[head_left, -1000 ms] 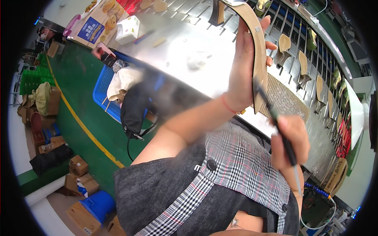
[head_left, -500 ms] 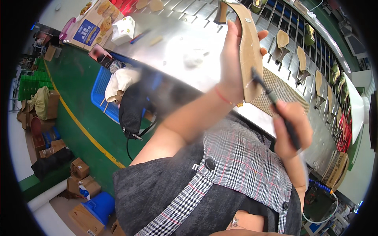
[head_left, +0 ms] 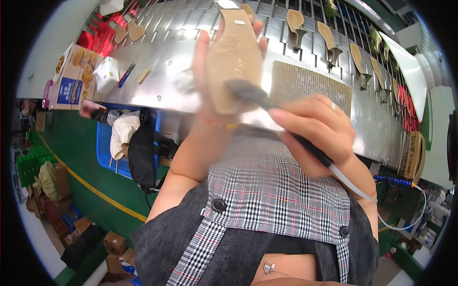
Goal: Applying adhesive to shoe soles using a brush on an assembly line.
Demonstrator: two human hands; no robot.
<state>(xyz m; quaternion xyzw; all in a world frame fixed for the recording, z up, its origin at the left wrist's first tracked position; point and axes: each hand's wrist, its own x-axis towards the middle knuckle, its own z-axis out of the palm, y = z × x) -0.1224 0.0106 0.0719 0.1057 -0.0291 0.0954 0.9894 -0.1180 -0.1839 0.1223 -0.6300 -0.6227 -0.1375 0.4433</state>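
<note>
A tan shoe sole with a small white label lies along my left hand, held up over the metal worktop. My left thumb wraps one edge, and fingertips show past the other edge. My right hand is closed round a black brush with a pale hose running from its rear end. The brush's blurred head is at the sole's near, wide end; whether it touches cannot be told.
Behind the worktop runs a slatted conveyor carrying several heeled soles. A ridged mat lies to the right. At left are a carton, a tissue pack, pens and a blue basket.
The sole and my left hand have moved left and turned the sole's broad face up. My right hand has shifted left with the brush, which now points more sideways.
</note>
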